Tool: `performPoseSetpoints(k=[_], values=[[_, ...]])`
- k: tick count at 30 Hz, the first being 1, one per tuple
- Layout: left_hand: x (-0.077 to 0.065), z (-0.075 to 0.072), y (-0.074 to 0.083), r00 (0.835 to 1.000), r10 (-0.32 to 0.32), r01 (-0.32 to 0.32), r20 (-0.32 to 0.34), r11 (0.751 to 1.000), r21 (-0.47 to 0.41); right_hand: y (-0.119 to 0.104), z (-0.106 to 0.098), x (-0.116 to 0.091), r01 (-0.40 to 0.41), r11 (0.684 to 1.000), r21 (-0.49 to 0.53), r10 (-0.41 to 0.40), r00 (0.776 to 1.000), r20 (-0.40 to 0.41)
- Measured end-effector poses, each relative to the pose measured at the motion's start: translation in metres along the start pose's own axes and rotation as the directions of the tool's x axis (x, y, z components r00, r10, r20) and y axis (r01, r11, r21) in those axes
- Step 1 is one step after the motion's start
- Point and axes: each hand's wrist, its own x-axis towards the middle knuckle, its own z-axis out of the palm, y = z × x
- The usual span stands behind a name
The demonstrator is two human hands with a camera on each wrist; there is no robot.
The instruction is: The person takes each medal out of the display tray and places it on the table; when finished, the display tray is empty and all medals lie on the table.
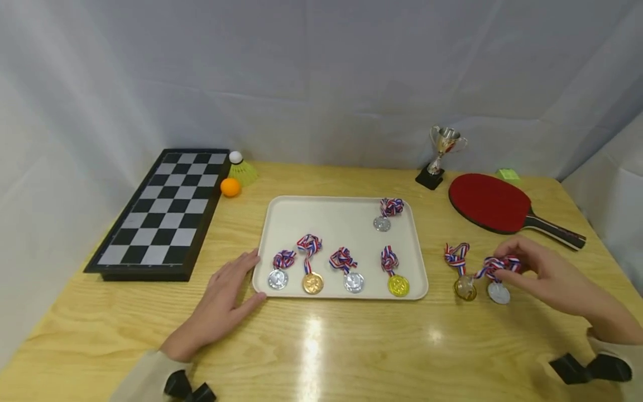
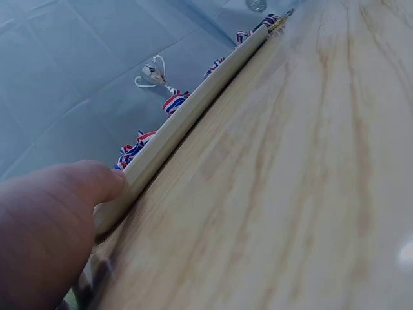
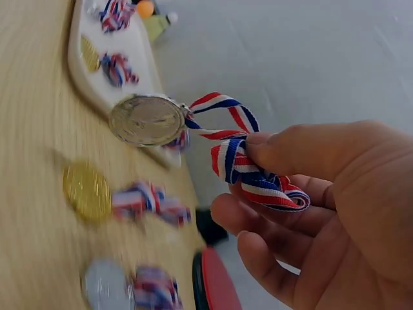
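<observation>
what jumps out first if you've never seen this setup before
The eye goes first to the cream tray in the middle of the wooden table, holding five ribboned medals, four of them lined up along its near edge. Just right of the tray, the right hand pinches the ribbon of a silver medal beside a gold medal, while the left hand rests at the tray's near left corner.

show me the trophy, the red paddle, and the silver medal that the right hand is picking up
trophy [image 1: 444, 140], head view, on its cup.
red paddle [image 1: 487, 202], head view, on the red blade.
silver medal [image 3: 146, 120], right wrist view, on the disc's face.
</observation>
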Motion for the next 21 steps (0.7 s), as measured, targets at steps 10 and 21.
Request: performPoseSetpoints(k=[10,21], values=[[0.002,0.002,0.001,1.0,-0.004,0.004,-0.013,1.0,0.0,0.043,-0.034,-0.045,-0.215,0.964,-0.157,0.217,0.976,-0.003],[0.0,-0.001,0.002,1.0,0.014,-0.014,-0.013,1.0,-0.009,0.082,-0.018,-0.038,-0.139,0.956,-0.26,0.148,0.989,0.018]])
